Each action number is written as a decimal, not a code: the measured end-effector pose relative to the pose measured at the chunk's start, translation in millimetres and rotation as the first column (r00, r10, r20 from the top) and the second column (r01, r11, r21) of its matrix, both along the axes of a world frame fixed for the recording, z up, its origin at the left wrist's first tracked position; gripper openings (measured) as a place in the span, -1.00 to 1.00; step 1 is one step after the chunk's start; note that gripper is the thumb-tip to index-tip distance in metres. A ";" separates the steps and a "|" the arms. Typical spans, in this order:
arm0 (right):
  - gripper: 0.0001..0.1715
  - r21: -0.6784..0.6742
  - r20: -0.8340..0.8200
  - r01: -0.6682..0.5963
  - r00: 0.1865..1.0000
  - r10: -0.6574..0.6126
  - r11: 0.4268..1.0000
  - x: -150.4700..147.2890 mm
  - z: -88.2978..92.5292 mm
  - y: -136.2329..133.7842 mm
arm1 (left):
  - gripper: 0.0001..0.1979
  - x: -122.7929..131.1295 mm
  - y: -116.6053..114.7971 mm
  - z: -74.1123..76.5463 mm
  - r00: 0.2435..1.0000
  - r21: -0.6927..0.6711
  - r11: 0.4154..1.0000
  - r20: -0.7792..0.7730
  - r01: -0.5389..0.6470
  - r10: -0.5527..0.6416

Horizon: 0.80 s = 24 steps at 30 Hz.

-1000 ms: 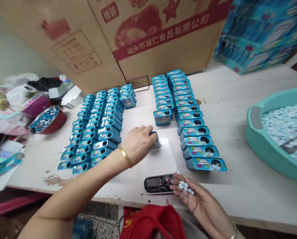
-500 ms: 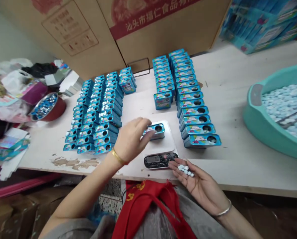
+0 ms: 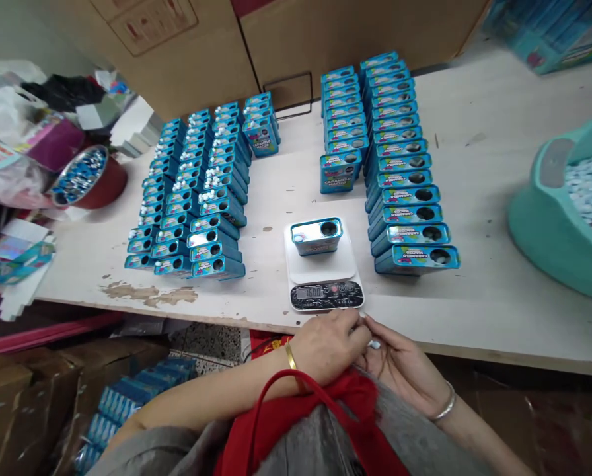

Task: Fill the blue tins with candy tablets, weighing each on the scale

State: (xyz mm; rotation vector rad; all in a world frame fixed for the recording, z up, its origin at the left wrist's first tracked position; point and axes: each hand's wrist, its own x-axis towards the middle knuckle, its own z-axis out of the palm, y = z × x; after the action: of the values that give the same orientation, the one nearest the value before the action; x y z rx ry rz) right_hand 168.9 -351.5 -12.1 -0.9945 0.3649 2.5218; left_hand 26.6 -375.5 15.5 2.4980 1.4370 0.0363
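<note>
A blue tin [image 3: 318, 237] with a round hole in its top stands on the white kitchen scale [image 3: 296, 268], whose display reads about 160.0. At the table's front edge, just below the scale, my left hand [image 3: 326, 344] reaches over to my right palm. Its fingers are pinched together there, and what they grip is hidden. My right hand [image 3: 405, 370] lies palm up, cupped around small pale-blue candies [image 3: 374, 344], mostly covered by my left fingers.
Rows of blue tins [image 3: 217, 235] with white candies on top stand left; more tins [image 3: 417, 254] stand right of the scale. A turquoise tub [image 3: 548, 218] of candies is far right. A red bowl [image 3: 110, 185] sits far left, and a cardboard box [image 3: 316, 39] stands behind.
My left hand has left the tin on the scale and come down to my right palm. The display went from 0.0 to about 160.0. The view has tilted downward.
</note>
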 end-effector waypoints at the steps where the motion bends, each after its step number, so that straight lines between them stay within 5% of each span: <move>1: -0.76 -0.004 0.003 -0.003 1.000 0.003 1.000 -0.6 0.3 -0.3 | -0.89 0.1 -0.9 -0.2 1.000 0.006 1.000 0.000 -0.012 0.012; 6: -0.76 0.011 0.002 -0.006 1.000 0.006 1.000 -3.2 0.0 -1.5 | -0.89 -0.2 -3.4 0.6 0.998 -0.007 0.998 0.014 -0.058 0.058; 9: -0.76 0.054 -0.007 0.009 1.000 -0.009 0.998 -6.8 1.0 3.5 | -0.86 -14.5 4.8 9.2 0.976 0.038 0.998 0.214 -0.051 0.042; 11: -0.76 0.091 0.004 0.035 0.999 -0.035 0.995 -12.3 3.9 11.3 | -0.70 -32.9 17.2 14.1 0.903 0.173 0.967 0.418 -0.190 0.103; 15: -0.74 0.175 0.080 0.116 0.988 -0.132 0.978 -31.0 13.2 32.7 | -0.16 -76.4 54.8 3.6 0.690 0.216 0.769 0.626 -0.602 0.364; 17: -0.74 0.198 0.098 0.158 0.979 -0.180 0.967 -41.8 16.9 43.2 | -0.15 -91.4 73.1 -9.3 0.656 0.095 0.803 0.637 -0.588 0.405; 20: -0.76 0.195 0.104 0.254 0.955 -0.277 0.947 -56.2 19.7 56.6 | -0.50 -97.4 88.0 -20.6 0.719 0.069 0.891 0.621 -0.448 0.313; 22: -0.78 0.189 0.074 0.335 0.932 -0.354 0.923 -63.5 20.3 63.4 | -0.62 -93.3 87.2 -16.9 0.834 0.235 0.904 0.516 -0.358 0.196; 24: -0.78 0.179 0.027 0.398 0.912 -0.409 0.900 -69.1 20.2 68.0 | -0.65 -87.9 80.8 -7.2 0.939 0.460 0.855 0.334 -0.239 0.083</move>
State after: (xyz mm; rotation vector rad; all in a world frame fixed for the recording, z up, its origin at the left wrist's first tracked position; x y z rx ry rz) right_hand 99.7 -283.5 8.1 -0.8322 0.2953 2.1013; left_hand -61.2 -294.7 8.3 2.5702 1.6566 0.8944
